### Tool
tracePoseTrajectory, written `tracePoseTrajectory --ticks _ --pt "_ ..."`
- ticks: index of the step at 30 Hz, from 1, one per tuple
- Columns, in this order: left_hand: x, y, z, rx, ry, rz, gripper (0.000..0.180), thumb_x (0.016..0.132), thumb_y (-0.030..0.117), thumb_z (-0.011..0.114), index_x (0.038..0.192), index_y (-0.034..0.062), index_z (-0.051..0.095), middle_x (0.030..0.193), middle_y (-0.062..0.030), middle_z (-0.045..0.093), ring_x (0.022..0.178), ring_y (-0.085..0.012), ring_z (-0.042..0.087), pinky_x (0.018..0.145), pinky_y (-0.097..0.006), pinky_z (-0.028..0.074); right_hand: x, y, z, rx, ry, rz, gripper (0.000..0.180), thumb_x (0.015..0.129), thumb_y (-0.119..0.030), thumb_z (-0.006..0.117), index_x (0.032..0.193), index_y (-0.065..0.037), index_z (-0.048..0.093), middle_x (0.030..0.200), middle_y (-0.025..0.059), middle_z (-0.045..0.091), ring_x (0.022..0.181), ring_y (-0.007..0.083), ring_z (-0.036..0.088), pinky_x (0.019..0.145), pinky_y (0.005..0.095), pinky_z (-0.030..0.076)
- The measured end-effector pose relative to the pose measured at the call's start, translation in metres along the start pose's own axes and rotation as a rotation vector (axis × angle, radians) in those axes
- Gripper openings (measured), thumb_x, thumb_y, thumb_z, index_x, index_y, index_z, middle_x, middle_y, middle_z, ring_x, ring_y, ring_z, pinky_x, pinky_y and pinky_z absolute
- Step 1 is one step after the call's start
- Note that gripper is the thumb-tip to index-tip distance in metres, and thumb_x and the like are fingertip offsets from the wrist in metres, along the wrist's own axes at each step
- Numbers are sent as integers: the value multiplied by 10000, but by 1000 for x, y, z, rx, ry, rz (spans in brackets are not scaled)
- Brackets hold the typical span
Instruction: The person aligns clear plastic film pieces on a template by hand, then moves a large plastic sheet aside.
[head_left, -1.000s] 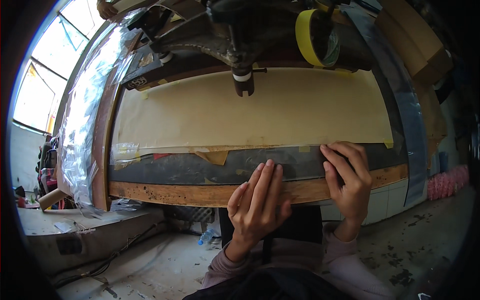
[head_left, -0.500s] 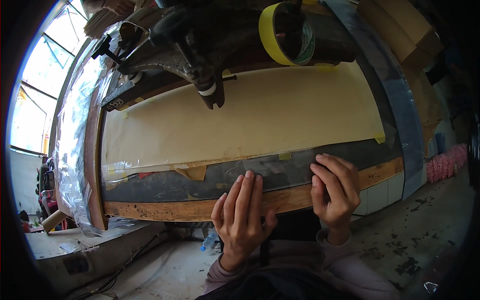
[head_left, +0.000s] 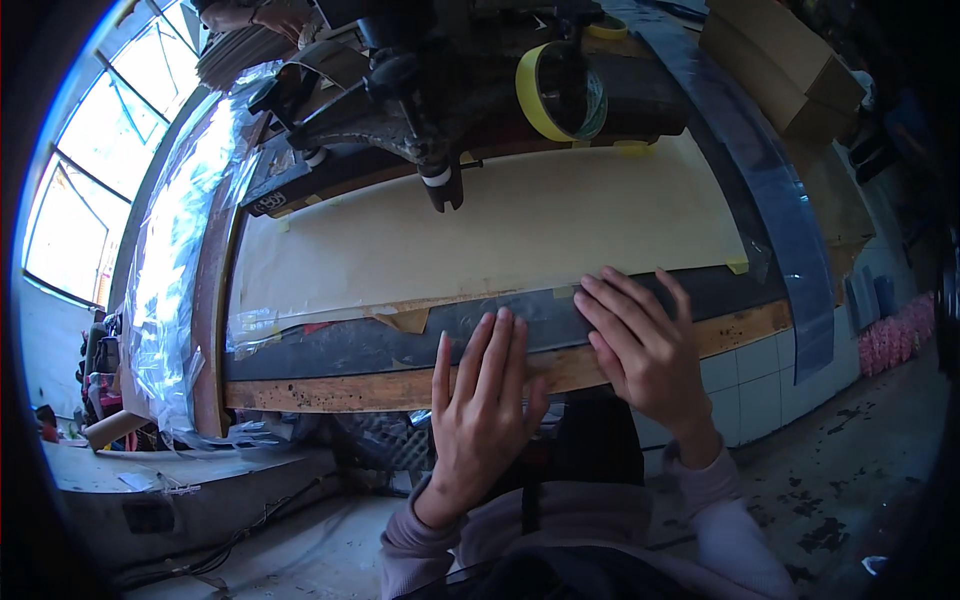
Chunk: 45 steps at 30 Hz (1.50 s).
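Note:
A long cream paper sheet [head_left: 480, 230] lies on a dark grey bed, with bits of yellow tape [head_left: 737, 265] at its edges. My left hand [head_left: 480, 410] is open, fingers stretched over the grey near strip [head_left: 330, 350] and empty. To its right, my right hand [head_left: 645, 345] is open too, its fingertips at the sheet's near edge. Whether those fingertips press down or hover, I cannot tell. Beyond my left fingertips, a torn brown paper flap [head_left: 405, 320] sticks out from under the sheet. Both palms are above the wooden front rail [head_left: 320, 392].
A dark machine head [head_left: 435, 180] overhangs the sheet, and a yellow tape roll [head_left: 530, 90] hangs beside it. Clear plastic [head_left: 180, 260] covers the left side. Another person's hand [head_left: 285, 18] shows at the top left. A cardboard box [head_left: 780, 65] stands at the far right.
My right hand has moved left and flattened from curled fingers to stretched ones. My left hand's fingers have straightened and spread slightly. The whole view has shifted a little.

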<state>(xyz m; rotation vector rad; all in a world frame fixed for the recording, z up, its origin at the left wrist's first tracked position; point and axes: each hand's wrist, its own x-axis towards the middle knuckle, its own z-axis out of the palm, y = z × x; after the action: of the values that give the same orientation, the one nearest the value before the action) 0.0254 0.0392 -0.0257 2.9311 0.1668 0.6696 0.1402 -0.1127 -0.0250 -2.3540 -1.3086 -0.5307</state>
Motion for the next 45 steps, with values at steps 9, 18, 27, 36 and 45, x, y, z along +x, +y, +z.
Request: tracePoseTrajectory --ticks 9,18,27,36,45 --pt "59 -29 15 85 27 185 456 831 212 618 1192 -58 547 1226 -204 560 1135 -300 559 1006 -409 414 50 35 22 -17 69 -127 192 832 -159 604 983 -47 647 1046 68 635 1027 216 588 903 408 421" --pt "106 -40 30 -90 -23 422 501 723 64 521 1164 -173 490 1239 -318 487 1211 -399 469 1037 -414 383 74 59 36 31 125 -194 203 809 -131 611 981 -30 643 1024 80 631 922 234 615 814 364 467" --pt "104 -43 30 -159 -158 340 555 767 89 537 1253 -150 418 1304 -336 418 1238 -440 431 1040 -459 366 63 50 19 156 56 54 331 755 -102 685 1036 36 579 1049 140 560 956 287 574 817 385 470" --pt "106 -44 28 -198 -195 291 561 758 87 540 1260 -133 424 1333 -321 387 1268 -426 402 1045 -466 356 66 50 18 105 23 102 430 782 -137 661 1156 35 536 1154 155 528 1078 295 528 865 396 438" --pt "105 -43 30 -200 -190 286 545 770 93 532 1260 -124 431 1339 -329 366 1281 -435 379 1043 -480 353 71 51 19 -3 -171 24 403 856 -161 543 1212 26 516 1342 165 454 1309 307 383 1001 523 347"
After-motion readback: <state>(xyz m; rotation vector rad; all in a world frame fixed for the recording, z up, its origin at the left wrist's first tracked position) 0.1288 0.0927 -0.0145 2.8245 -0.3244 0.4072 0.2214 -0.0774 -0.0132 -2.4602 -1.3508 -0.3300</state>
